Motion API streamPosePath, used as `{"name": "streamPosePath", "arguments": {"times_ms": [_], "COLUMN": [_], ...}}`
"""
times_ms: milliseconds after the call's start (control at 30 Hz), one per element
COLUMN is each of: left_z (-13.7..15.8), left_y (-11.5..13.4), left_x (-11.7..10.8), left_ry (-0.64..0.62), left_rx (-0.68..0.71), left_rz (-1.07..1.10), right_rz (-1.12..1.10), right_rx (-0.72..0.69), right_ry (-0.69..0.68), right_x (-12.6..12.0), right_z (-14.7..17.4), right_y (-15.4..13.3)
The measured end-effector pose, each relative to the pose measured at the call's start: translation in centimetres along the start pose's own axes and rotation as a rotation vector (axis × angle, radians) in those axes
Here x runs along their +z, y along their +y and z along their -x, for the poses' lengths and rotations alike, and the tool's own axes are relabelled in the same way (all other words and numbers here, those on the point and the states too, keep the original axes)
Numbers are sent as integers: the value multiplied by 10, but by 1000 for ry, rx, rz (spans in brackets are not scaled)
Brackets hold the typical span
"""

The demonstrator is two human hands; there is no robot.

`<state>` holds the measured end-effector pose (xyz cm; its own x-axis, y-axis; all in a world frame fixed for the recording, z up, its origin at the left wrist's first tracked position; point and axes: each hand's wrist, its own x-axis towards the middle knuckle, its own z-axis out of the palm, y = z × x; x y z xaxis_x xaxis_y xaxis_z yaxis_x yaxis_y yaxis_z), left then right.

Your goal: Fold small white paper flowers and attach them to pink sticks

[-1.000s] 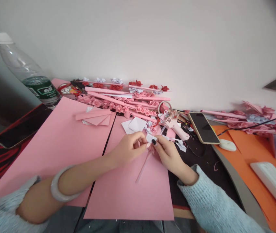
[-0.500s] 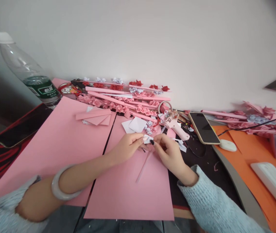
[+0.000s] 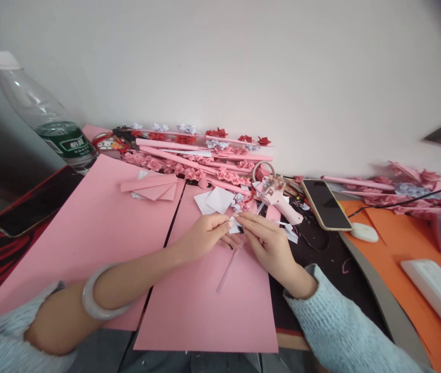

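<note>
Between my fingertips is a small folded piece of white paper point(image 3: 234, 226), partly covered by them. My left hand point(image 3: 205, 237) pinches it from the left, thumb and index finger closed on its edge. From the other side my right hand point(image 3: 269, 241) presses on it with its fingers laid together. Under the hands a thin translucent stick point(image 3: 226, 272) lies on a pink sheet point(image 3: 208, 316); it looks like a glue stick. White paper squares point(image 3: 219, 199) sit just beyond my fingers, beside a pale pink glue gun point(image 3: 282, 204).
Paper flowers point(image 3: 189, 173) and rolled pink tubes lie along the wall. Folded pink pieces point(image 3: 154, 186) rest on another pink sheet point(image 3: 88, 238). A water bottle point(image 3: 65, 140) stands left; a phone point(image 3: 327, 204), a white case point(image 3: 364, 232) and orange sheets point(image 3: 383, 259) are right.
My right hand's fingers have straightened and moved over the white paper, covering more of it. The left hand stays nearly in place, and its lower fingers show more.
</note>
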<state>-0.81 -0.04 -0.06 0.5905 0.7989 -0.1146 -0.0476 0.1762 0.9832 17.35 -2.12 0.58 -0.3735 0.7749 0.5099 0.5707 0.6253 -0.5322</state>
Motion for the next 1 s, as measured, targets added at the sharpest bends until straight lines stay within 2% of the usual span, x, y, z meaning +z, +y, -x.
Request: {"name": "streamPosePath", "arguments": {"times_ms": [1000], "left_z": [1], "left_y": [2], "left_x": [0], "left_ry": [10], "left_rx": [-10], "left_rz": [14], "right_rz": [-39], "right_rx": [75], "right_ry": [-3], "right_x": [1], "right_z": [1], "right_y": [0]}}
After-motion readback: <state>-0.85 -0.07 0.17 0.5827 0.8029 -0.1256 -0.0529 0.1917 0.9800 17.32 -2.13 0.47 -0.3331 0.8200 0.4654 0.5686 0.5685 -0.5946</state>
